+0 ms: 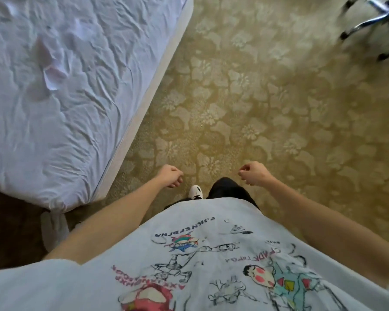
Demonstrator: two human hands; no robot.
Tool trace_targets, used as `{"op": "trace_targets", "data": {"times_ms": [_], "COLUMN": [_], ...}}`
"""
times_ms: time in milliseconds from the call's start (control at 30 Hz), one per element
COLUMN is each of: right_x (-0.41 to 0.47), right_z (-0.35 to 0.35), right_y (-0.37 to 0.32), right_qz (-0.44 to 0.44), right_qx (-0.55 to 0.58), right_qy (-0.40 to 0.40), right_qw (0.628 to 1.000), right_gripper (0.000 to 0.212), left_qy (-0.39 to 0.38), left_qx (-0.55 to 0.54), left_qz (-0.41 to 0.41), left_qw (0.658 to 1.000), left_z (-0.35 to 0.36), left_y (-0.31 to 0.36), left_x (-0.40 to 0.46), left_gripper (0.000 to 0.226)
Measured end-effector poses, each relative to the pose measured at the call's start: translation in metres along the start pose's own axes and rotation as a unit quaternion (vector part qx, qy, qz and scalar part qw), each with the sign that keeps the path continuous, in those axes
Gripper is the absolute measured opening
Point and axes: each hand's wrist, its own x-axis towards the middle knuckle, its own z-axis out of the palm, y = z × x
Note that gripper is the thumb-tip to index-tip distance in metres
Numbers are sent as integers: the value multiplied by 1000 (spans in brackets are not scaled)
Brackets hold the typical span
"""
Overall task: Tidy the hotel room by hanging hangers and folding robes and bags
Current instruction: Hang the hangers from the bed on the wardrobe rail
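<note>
No hanger, robe or bag shows in this view. My left hand point(170, 177) is held out in front of me over the carpet, just off the bed's corner, fingers curled into a fist with nothing in it. My right hand point(253, 173) is level with it to the right, fingers also curled in and thumb against the forefinger, holding nothing. Both hands hover above my feet, where one white shoe point(195, 191) and a dark trouser leg point(228, 189) show below my printed white T-shirt.
A bed point(54, 90) with a wrinkled white sheet fills the left side; its corner lies just left of my left arm. A piece of white cloth point(53, 230) hangs by that corner. Patterned beige carpet point(267, 104) spreads ahead. A chrome wheeled chair base point(377, 21) stands at the top right.
</note>
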Motion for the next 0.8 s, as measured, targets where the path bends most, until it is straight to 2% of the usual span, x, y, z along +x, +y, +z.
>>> {"op": "trace_targets", "data": {"times_ms": [200, 400, 600, 800], "right_x": [94, 207, 305, 388], "right_z": [-110, -233, -332, -375], "right_y": [1, -41, -159, -315], "right_qz": [36, 48, -27, -155], "right_qx": [10, 28, -26, -99], "right_qy": [17, 16, -20, -91], "right_qw": [999, 998, 999, 979], "right_gripper": [17, 17, 21, 18], "left_qy": [-38, -4, 51, 135], "left_qx": [10, 11, -19, -121], "left_qz": [58, 27, 12, -64], "left_qw": [998, 1000, 998, 981], "left_z": [-22, -67, -128, -191], "left_y": [165, 299, 390, 407], "left_x": [78, 165, 215, 254], "left_gripper": [16, 17, 17, 17]}}
